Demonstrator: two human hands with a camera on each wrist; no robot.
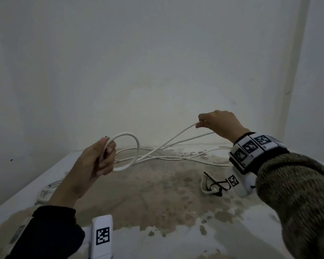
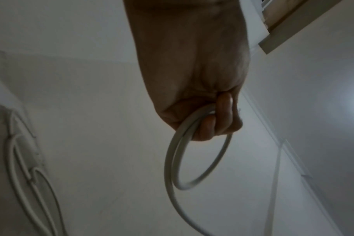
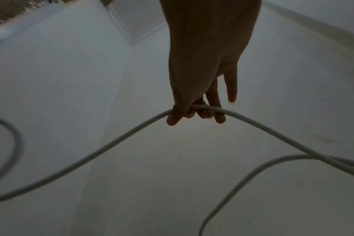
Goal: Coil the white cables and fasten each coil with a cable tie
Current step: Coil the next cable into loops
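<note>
My left hand [image 1: 105, 156] grips a small loop of white cable [image 1: 137, 146] above the table; in the left wrist view the fingers [image 2: 212, 121] curl round the loop [image 2: 182, 167]. My right hand [image 1: 211, 122] is raised farther back and right, pinching a length of the same cable [image 3: 131, 132] between thumb and fingers [image 3: 218, 118]. From there the cable slopes down to loose strands [image 1: 176, 157] lying along the table's back. Black cable ties [image 1: 213, 186] lie on the table under my right wrist, beside a short white piece.
The table top [image 1: 157, 193] is stained brown in the middle and ends at a white wall [image 1: 157, 71] behind. Another bundle of white cable [image 1: 45, 191] lies at the left edge, also visible as cable [image 2: 20, 159] in the left wrist view.
</note>
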